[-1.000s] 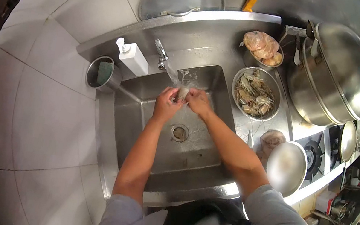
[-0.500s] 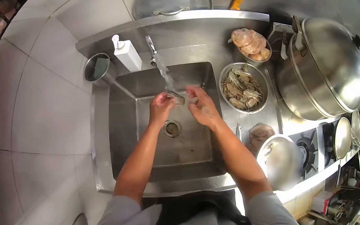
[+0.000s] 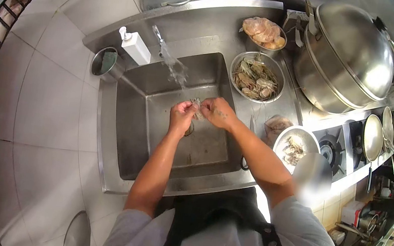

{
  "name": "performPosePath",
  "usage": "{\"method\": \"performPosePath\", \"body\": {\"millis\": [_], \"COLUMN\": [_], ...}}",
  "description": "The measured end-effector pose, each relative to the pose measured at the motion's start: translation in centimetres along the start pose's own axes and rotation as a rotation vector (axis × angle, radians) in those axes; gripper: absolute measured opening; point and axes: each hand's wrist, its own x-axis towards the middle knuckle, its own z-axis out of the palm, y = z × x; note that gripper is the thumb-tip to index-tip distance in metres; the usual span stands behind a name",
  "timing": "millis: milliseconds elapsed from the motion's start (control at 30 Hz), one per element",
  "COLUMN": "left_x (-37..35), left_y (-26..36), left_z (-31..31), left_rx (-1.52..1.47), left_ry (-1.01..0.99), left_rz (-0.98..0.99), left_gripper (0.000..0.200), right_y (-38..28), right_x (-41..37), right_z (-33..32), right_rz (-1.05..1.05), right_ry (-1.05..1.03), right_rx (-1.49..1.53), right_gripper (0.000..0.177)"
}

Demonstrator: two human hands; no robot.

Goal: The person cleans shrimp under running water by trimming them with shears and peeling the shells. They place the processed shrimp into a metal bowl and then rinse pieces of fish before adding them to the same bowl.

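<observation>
Over the steel sink, both of my hands meet on a shrimp, small and greyish, partly hidden by my fingers. My left hand pinches it from the left. From the right, my right hand has its fingers closed on the same shrimp. Water runs from the tap and falls just beyond my fingers. To the right of the sink, a metal bowl holds several whole shrimp. Nearer me, a white bowl contains shrimp pieces.
A white pump bottle and a metal cup stand at the sink's left. Scissors lie along its right edge, near a bagged item. A large lidded pot, a bowl of bagged pale food and a gas burner stand farther right.
My right hand has moved in and closed on the shrimp; before, it was open beside it. The view has shifted slightly, showing more of the white bowl's contents.
</observation>
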Motion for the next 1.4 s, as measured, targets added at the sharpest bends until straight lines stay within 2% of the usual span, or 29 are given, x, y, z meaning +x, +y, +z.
{"method": "performPosePath", "body": {"millis": [133, 200, 433, 500, 600, 733, 833, 900, 933, 1000, 1167, 1233, 1400], "left_x": [-0.6, -1.1, -2.5, -2.6, -2.7, -2.3, -2.1, -2.0, -2.0, -2.1, -1.1, -1.5, -0.7], "left_y": [-1.5, -2.3, -2.5, -2.8, -3.6, -4.2, -4.2, -3.4, -2.8, -2.1, -2.0, -0.8, -2.6], "left_z": [0.1, -0.4, -0.3, -0.5, -0.6, -0.5, -0.9, -0.8, -0.7, -0.3, -1.0, -0.4, 0.2], "left_rx": [0.005, 0.022, -0.079, -0.125, -0.202, -0.241, -0.313, -0.402, -0.491, -0.407, -0.236, -0.158, -0.157], "left_ry": [0.035, 0.043, 0.073, 0.072, 0.089, 0.170, 0.155, 0.165, 0.174, 0.155, 0.109, 0.179, 0.243], "left_rz": [-0.014, -0.029, -0.082, -0.106, -0.116, -0.108, -0.120, -0.127, -0.136, -0.109, -0.029, -0.015, 0.041], "left_gripper": [0.010, 0.010, 0.010, 0.009, 0.008, 0.007, 0.007, 0.008, 0.009, 0.009, 0.012, 0.011, 0.008], "right_y": [0.5, 0.5, 1.0, 1.1, 1.1, 0.7, 0.3, 0.2, 0.1, -0.2, -1.0, -1.1, -0.4], "right_x": [-0.9, -1.4, -2.3, -2.5, -2.5, -2.0, -1.8, -1.7, -1.5, -1.4, -1.0, -0.9, -0.5], "right_z": [0.8, 1.1, 2.2, 2.9, 3.6, 4.6, 5.3, 5.7, 5.8, 6.0, 5.6, 5.6, 6.2], "right_rz": [-0.052, 0.054, 0.117, 0.128, 0.178, 0.145, 0.180, -0.128, -0.132, -0.151, -0.206, -0.208, -0.181], "right_ry": [0.089, 0.044, -0.009, 0.036, 0.037, 0.103, 0.137, 0.273, 0.275, 0.249, 0.266, 0.270, 0.279], "right_rx": [0.011, 0.117, 0.151, 0.257, 0.208, 0.147, 0.043, -0.140, -0.141, -0.349, -0.369, -0.382, -0.364], "right_gripper": [0.021, 0.022, 0.023, 0.021, 0.020, 0.020, 0.019, 0.017, 0.017, 0.015, 0.016, 0.016, 0.016]}}
